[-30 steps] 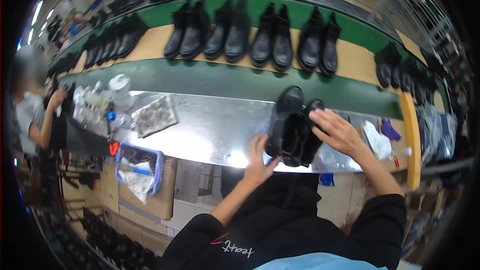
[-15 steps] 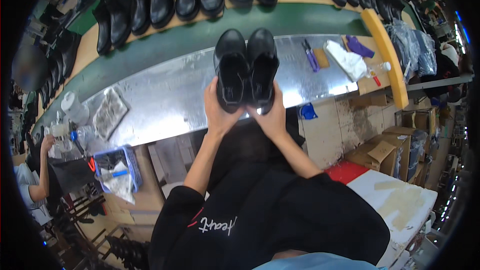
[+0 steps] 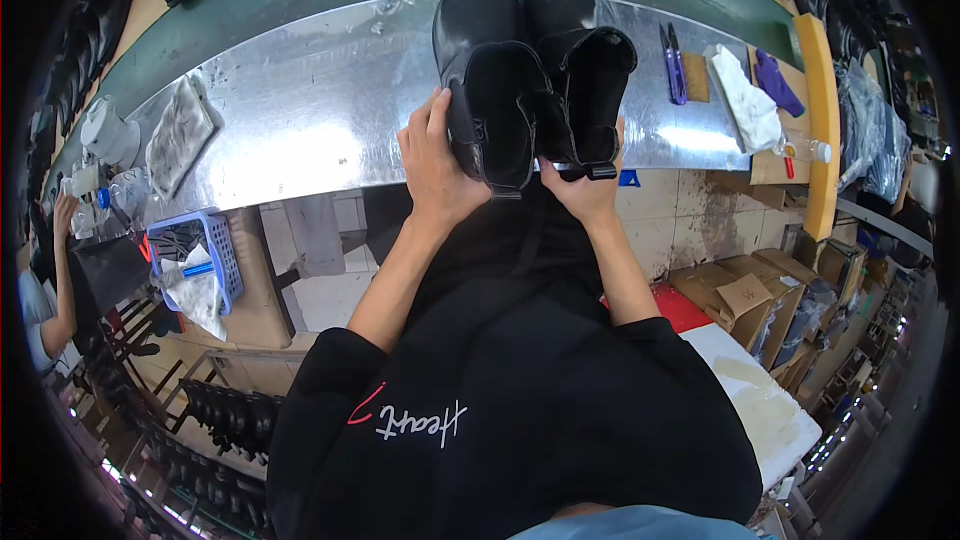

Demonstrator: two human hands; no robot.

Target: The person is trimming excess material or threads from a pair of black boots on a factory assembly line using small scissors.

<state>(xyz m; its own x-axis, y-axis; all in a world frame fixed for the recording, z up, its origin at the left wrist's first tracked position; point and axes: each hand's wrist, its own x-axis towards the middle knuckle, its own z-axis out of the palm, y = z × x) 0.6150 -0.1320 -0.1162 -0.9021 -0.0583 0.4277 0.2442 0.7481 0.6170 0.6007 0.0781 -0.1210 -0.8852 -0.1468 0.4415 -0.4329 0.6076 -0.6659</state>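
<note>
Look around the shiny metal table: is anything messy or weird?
Yes: the flat white cloth pad at the left of the table has dark smudges and looks dirty. A white rag hangs messily out of the blue plastic basket.

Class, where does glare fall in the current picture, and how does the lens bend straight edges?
Head view: bright glare streaks the metal tabletop, softer highlights on the toes of the black boots; head view: the tabletop's far edge bows into an arc.

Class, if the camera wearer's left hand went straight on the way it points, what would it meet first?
Likely the left black boot, which the left hand grips; its height over the metal tabletop is unclear.
</note>
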